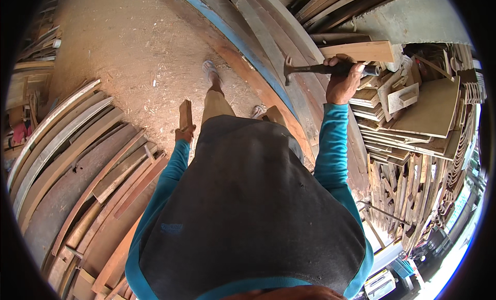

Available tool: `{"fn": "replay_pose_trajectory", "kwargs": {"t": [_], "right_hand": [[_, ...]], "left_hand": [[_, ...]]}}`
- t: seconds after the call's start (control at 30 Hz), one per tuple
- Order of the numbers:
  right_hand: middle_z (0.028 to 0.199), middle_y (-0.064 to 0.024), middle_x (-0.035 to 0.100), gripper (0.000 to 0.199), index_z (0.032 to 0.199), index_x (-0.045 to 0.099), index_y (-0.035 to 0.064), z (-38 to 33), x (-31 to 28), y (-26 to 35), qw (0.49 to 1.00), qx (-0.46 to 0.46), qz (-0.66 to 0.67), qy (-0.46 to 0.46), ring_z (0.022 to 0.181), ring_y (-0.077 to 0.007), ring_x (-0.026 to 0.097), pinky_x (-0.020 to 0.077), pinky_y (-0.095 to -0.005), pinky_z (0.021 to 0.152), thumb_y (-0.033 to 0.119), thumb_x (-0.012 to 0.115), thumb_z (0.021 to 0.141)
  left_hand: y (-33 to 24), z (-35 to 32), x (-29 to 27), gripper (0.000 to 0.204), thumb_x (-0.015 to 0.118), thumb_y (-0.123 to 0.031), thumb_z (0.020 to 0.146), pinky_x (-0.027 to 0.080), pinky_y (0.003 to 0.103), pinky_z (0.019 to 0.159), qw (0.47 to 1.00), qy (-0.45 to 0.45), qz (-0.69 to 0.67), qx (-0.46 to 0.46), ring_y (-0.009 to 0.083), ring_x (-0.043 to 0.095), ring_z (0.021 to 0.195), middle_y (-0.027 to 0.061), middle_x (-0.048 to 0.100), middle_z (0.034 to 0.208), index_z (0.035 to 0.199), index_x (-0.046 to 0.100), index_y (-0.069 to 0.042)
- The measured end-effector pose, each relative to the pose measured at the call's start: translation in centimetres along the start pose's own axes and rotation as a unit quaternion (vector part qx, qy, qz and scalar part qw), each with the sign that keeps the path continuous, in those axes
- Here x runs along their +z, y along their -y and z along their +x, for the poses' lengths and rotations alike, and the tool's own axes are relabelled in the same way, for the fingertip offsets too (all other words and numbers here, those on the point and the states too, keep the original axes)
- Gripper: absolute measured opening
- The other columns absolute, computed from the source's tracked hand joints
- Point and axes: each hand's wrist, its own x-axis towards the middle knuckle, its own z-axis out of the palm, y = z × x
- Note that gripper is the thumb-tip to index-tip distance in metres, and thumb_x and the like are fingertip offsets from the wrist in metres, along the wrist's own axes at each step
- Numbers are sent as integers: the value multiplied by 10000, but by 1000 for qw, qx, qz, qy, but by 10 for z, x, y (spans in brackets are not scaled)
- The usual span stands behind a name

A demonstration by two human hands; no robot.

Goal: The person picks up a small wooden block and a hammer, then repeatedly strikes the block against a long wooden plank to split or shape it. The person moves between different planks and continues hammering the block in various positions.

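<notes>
- Sawdust-strewn dirt floor (pixel 129 47) fills the upper left of the frame, hemmed in by stacked timber on both sides
- Along the left edge and down to the lower left, long curved planks (pixel 67 160) lie side by side in a fanned heap, some grey and weathered, some reddish
- Just left of centre, the left hand (pixel 184 133) is closed around the lower end of a short wooden block (pixel 185 114), which stands roughly upright above the fist; how tightly the fingers wrap it I cannot tell, since the hand is small and partly behind the sleeve
- At centre, the person's dark apron and teal sleeves take up the lower half; a sandalled foot (pixel 211 72) steps forward on the dirt, close to a blue-edged board (pixel 243 44) running diagonally from the top centre
- Right of centre near the top, the right hand (pixel 343 78) is clenched fully around the black handle of a claw hammer (pixel 320 68), head pointing left, held raised beside a pale plank end (pixel 359 51)
- On the right, cut boards and offcuts (pixel 413 119) are piled in loose, uneven layers
- Risk, as I judge it: the raised hammer could clip the protruding plank end or the loose pile and bring pieces sliding down; the foot could catch on the board edge; the block, held only by its end, could slip
</notes>
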Motion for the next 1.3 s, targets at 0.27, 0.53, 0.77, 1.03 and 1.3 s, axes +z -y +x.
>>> {"fn": "replay_pose_trajectory", "kwargs": {"t": [0.27,0.53,0.77,1.03,1.3], "right_hand": [[788,-105,582,515,1075,612,-53,70,142,-44,998,-23,-62,-19,714,-204,557,477,-351,655,454,540,1031],[736,-96,571,270,1029,565,3,172,275,-183,962,-5,-269,44,592,-158,540,483,-305,538,273,561,1040],[622,-53,492,258,880,522,49,338,390,-324,977,44,-206,18,496,-146,488,429,-313,455,267,575,1008],[612,-117,622,387,785,655,5,494,426,-497,946,49,-320,22,515,-213,597,498,-371,516,367,618,916],[602,-31,509,294,771,550,80,553,445,-606,939,121,-313,71,451,-165,488,420,-325,417,290,632,959]], "left_hand": [[-279,96,65,999,833,-516,701,512,436,1010,939,106,272,181,410,620,1191,279,622,1276,1417,384,18],[-475,306,229,1003,783,-493,793,408,433,1132,806,282,371,365,396,464,1351,259,463,1460,1518,290,-5],[-569,451,323,850,806,-395,803,466,454,1044,801,212,353,434,381,544,1189,203,539,1288,1459,368,-76],[-550,499,365,608,779,-275,811,564,500,889,805,228,367,407,395,574,1120,172,528,1206,1280,407,-166],[-541,497,374,672,819,-258,786,586,482,854,822,255,339,379,378,585,1090,172,525,1169,1294,396,-141]]}}
